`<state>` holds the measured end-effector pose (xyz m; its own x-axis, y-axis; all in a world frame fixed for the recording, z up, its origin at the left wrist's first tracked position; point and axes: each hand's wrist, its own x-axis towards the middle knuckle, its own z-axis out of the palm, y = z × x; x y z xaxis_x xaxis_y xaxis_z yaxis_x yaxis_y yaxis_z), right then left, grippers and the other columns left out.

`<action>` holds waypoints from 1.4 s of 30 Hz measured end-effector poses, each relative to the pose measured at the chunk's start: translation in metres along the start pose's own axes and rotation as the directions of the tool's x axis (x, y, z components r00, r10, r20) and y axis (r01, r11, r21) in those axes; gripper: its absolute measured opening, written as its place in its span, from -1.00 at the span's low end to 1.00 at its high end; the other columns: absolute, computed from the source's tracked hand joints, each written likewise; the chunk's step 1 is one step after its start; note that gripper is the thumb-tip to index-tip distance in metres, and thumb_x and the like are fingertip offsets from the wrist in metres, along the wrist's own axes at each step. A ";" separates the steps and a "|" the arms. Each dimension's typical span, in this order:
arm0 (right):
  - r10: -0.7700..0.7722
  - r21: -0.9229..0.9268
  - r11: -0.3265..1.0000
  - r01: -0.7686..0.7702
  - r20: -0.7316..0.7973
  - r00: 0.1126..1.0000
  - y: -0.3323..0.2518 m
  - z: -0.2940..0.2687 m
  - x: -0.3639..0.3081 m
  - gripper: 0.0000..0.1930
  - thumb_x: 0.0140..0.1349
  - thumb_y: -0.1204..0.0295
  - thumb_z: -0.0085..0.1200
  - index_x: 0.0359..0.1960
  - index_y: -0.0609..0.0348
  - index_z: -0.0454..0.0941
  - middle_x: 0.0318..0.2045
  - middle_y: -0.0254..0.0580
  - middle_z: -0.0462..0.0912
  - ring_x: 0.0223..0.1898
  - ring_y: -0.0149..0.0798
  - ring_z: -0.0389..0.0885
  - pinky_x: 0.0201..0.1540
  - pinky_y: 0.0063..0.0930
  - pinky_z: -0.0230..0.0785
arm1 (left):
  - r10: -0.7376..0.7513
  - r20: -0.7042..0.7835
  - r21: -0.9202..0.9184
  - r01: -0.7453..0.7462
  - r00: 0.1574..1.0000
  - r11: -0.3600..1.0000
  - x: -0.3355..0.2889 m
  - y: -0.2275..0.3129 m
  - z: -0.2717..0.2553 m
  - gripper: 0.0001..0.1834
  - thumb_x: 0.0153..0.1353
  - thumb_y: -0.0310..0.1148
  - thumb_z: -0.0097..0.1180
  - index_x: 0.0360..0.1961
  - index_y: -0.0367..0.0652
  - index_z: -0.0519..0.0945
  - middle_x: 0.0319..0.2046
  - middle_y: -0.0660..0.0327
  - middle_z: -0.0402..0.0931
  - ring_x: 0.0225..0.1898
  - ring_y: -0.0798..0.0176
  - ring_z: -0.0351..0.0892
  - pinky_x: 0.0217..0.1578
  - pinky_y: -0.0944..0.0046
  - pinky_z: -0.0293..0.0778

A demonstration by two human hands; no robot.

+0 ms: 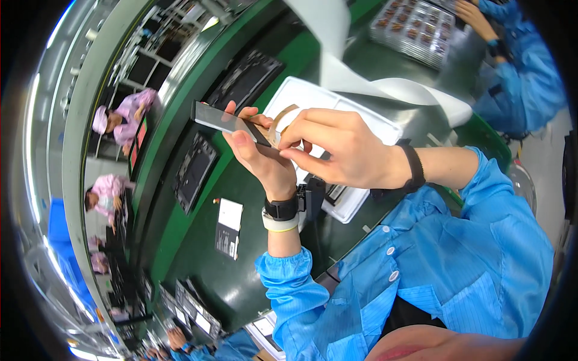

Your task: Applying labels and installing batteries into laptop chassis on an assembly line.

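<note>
My left hand (262, 159) is closed around a thin flat battery pack (220, 118), dark-edged with a grey shiny face, held up tilted above the table. Close against its near end is my right hand (349, 144), thumb and forefinger pinched together. A curved amber strip of film (284, 118) rises beside those fingertips, and they appear to hold its end. Fingers hide just where the strip meets the pack. Under both hands lies a white plastic tray (376, 117), partly covered by them.
A white and black flat battery (229, 228) lies on the green table. Black device shells (195, 171) rest to the left and beyond. A broad white liner strip (343, 75) curls behind the tray. A clear parts tray (412, 30) and a co-worker's blue sleeve (521, 90) are at upper right.
</note>
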<state>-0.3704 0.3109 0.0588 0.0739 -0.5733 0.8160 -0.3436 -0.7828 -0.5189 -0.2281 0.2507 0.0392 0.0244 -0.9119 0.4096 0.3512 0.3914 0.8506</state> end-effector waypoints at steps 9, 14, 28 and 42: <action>0.193 -0.173 0.959 -0.222 -0.172 0.966 -0.036 -0.129 -0.084 -0.84 0.13 0.63 0.34 -0.26 0.26 0.65 -0.35 -0.11 0.69 -0.31 -0.13 0.70 -0.24 -0.39 0.51 | -0.049 0.473 -0.016 0.064 0.880 0.998 -0.067 -0.040 0.140 -0.08 0.41 0.38 -0.21 0.42 -0.25 0.25 -0.02 0.15 0.48 -0.20 0.34 0.49 -0.12 0.28 0.45; 0.648 0.273 0.751 -0.601 -0.481 0.591 -0.021 -0.216 -0.174 -0.89 0.37 0.53 0.20 -0.20 0.35 0.60 -0.30 -0.25 0.70 -0.31 -0.48 0.62 -0.24 -0.53 0.50 | -0.350 0.480 -0.243 0.505 0.805 0.828 -0.103 -0.039 0.204 -0.09 0.38 0.44 -0.36 0.43 -0.09 0.28 0.20 -0.05 0.44 -0.07 0.00 0.58 -0.11 0.06 0.55; 0.569 -0.152 0.755 -0.638 -0.332 0.752 -0.040 -0.221 -0.206 -0.78 0.14 0.41 0.41 -0.31 0.28 0.64 -0.37 -0.18 0.65 -0.35 -0.25 0.60 -0.28 -0.44 0.44 | -0.399 0.420 -0.115 0.484 0.815 0.868 -0.125 -0.080 0.215 -0.04 0.39 0.47 -0.37 0.34 -0.26 0.27 -0.05 -0.08 0.50 -0.26 0.09 0.56 -0.14 0.15 0.53; 0.654 -0.259 0.541 -0.800 -0.469 0.594 -0.009 -0.244 -0.243 -0.90 0.44 0.47 0.14 -0.19 0.27 0.60 -0.39 -0.38 0.59 -0.34 -0.59 0.49 -0.29 -0.61 0.38 | -0.386 0.432 -0.252 0.519 0.815 0.817 -0.097 -0.030 0.146 0.17 0.26 0.62 -0.39 0.34 -0.39 0.27 -0.08 -0.07 0.55 -0.33 0.11 0.61 -0.28 0.19 0.47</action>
<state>-0.6141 0.5166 -0.0730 -0.6195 -0.7389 0.2650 -0.4878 0.0978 -0.8675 -0.3779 0.3453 0.0219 -0.5196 -0.8415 0.1482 0.5350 -0.1851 0.8243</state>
